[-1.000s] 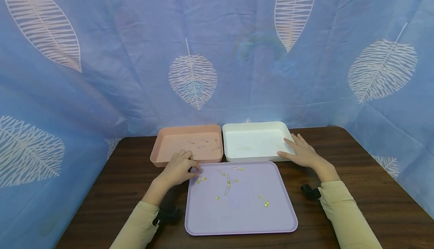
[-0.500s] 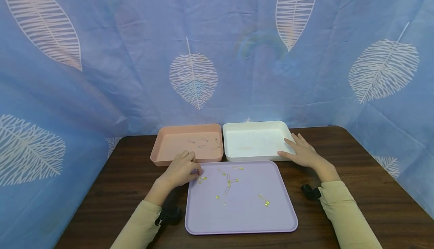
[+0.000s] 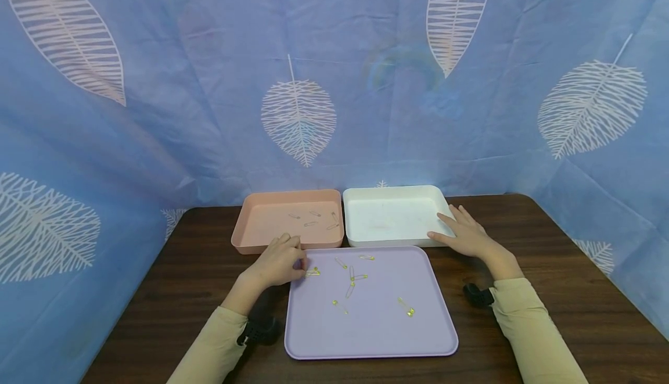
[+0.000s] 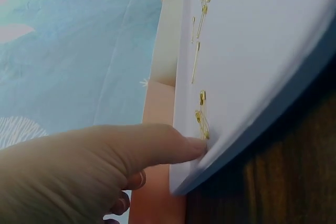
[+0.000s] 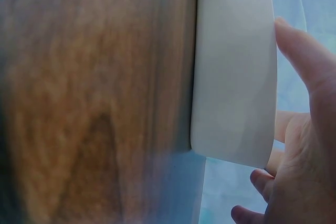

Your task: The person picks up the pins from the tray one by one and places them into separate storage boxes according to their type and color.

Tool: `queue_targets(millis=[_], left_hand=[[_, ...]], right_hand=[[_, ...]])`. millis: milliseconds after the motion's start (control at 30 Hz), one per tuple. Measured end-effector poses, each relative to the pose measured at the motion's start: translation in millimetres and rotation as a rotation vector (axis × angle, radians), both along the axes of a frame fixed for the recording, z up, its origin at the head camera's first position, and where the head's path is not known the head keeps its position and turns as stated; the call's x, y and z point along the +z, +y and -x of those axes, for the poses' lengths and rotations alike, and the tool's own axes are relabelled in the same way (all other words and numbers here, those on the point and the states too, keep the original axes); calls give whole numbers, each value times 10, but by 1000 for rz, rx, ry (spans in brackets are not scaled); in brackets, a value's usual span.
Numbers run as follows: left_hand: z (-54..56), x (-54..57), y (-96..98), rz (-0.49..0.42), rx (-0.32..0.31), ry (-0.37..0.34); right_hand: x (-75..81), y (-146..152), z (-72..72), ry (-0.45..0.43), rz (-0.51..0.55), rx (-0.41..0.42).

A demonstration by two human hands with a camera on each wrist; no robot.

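Near the left rim of the lilac tray [image 3: 366,337], my left hand [image 3: 279,262] bends its thumb and forefinger together at a small cluster of yellow-headed safety pins [image 3: 313,272]. In the left wrist view the thumb tip covers the lower ends of these gold safety pins [image 4: 202,114]; the forefinger is hidden behind it. It appears to pinch one of them. My right hand [image 3: 465,236] lies with spread fingers at the right end of the white tray [image 3: 399,243]. Up close, the right hand's thumb and fingers touch the upper edge of the white tray [image 5: 236,77].
A pink tray [image 3: 248,227] holds several silvery safety pins [image 3: 310,223] at the back left. More yellow-headed safety pins [image 3: 352,279] lie scattered over the lilac tray. Everything stands on a dark wooden table [image 3: 172,291] before a blue leaf-print cloth [image 3: 209,111].
Under my left fingertips, the safety pins have shifted slightly and turned, their heads now bunched closer together. My left thumb and forefinger have drawn in. The right hand stays in place.
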State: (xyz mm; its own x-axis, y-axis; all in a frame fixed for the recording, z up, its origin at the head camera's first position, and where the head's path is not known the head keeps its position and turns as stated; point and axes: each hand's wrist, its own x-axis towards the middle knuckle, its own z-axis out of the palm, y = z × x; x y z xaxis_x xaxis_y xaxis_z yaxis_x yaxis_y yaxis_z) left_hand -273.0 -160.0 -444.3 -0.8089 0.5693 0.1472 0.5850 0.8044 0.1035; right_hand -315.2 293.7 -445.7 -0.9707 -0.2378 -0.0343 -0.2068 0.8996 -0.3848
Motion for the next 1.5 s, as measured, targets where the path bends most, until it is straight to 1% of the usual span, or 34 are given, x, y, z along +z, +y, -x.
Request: queue_targets(millis=[167,467,567,733,833,967,1133,1200,1300,1500], left_hand=[[-4,11,15,-22,17,-65],[-21,42,42,-30,12,-96],[-19,32,47,-41,12,-104],[1,-21,59,-49,-6,-79],[14,-55,72,-44,-22,-52],[13,-66,96,-64,-34,-21],[-7,-50,124,-119,-37,-19],[-15,-46,132,-124,-40,-38],[-17,-46,134,-103,-40,-54],[-29,-16,97,-38,6,-58]], right_hand=[[12,-2,9,-4,-7,2],[46,-12,3,-11,-6,5],[38,-10,-3,-11,-7,7],[26,-7,-8,-10,-2,6],[24,-5,-7,-14,-6,7],[28,-1,-4,-16,-9,8],[39,-1,2,-18,-9,7],[41,-1,3,-19,-10,7],[41,0,3,-20,-9,9],[46,2,2,-22,-10,12]])
